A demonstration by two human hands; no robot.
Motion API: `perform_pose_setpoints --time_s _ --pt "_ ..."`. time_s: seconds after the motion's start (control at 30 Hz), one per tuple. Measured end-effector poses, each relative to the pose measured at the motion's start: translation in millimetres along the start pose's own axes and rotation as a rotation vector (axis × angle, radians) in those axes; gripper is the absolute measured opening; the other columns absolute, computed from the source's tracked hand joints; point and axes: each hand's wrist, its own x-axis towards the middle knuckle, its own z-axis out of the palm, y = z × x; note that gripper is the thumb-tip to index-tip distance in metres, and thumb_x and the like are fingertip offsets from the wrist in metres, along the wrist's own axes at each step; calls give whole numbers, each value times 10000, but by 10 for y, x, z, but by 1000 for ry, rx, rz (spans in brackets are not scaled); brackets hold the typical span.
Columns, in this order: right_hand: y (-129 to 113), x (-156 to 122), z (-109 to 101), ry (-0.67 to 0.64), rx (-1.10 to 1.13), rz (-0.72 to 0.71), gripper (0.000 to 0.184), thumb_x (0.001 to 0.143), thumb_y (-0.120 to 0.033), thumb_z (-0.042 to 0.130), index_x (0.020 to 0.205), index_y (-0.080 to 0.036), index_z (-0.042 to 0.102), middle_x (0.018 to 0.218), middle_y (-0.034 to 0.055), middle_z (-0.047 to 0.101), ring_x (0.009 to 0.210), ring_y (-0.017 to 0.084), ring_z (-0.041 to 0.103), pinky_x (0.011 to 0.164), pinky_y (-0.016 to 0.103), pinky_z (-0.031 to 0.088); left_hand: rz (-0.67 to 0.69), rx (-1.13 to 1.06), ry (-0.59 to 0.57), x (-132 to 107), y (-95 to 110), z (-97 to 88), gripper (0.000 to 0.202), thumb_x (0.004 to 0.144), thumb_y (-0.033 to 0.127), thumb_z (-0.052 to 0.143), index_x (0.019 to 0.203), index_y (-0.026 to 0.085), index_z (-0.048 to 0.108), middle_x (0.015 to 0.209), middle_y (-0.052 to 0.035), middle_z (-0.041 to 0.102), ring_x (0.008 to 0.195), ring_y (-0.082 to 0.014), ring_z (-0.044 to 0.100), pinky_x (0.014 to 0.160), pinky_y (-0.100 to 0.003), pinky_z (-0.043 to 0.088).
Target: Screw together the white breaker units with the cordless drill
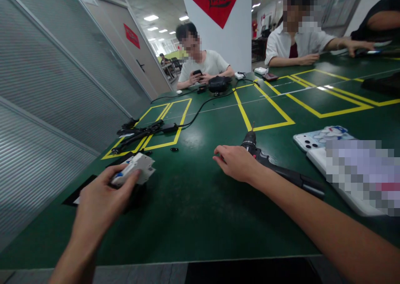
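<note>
While the person's left hand (101,198) grasps a small white block (140,167) with blue marks, thumb on the near side and fingers on the far side, the right hand (239,163) is loosely curled with nothing visible in its grip. The white block is at the left of the view, raised over a green table (187,229) and tilted. Beneath and beside the left hand, partly hidden, a flat dark item (81,191) lies on the tabletop.

Just beyond the right hand and forearm, a black power drill (290,177) lies on the table, its bit pointing away from the person and its other end toward the lower right. The hand overlaps part of it in the view; whether they touch cannot be told. Further right, a white phone (328,184) with a blurred-out screen overlaps another phone in a printed case (304,141).

Past the left hand are a small black disc (174,149) and a folded black stand (140,134), which lies across yellow tape outlines (161,145). A black cable (203,108) curves away toward a dark rounded device (218,84). Across the table, one person in a pale T-shirt (215,63) holds a dark phone (197,72); another, in a white shirt (276,46), stretches an arm over the tabletop to the right.
</note>
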Motion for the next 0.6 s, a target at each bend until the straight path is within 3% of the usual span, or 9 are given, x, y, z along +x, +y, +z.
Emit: perform_pose_setpoints --time_s 0.1,0.23,0.4,0.6 --pt "29 30 18 -60 -64 7 83 980 -221 635 958 -148 603 771 17 526 727 189 527 617 274 329 -108 106 30 89 -389 -152 516 752 626 495 1100 262 608 770 -8 657 692 -206 620 551 -234 429" --pt "79 34 6 -99 -19 15 47 955 -215 652 946 -171 639 722 11 518 688 158 525 603 252 316 -168 148 -6 130 -651 -129 577 739 665 470 1114 246 601 691 -10 645 658 -218 617 541 -243 428" --pt "90 11 -25 -102 25 44 35 969 -207 633 961 -179 652 728 12 525 669 136 515 595 236 315 -179 167 -49 125 -723 -50 602 742 668 462 1137 232 589 729 -27 655 686 -230 627 566 -256 445" --pt "63 3 -41 -124 -14 51 57 979 -219 624 962 -173 652 742 20 533 695 151 524 596 243 313 -96 168 -144 97 -704 128 551 788 628 423 1103 209 592 861 -58 662 783 -255 633 652 -298 464"
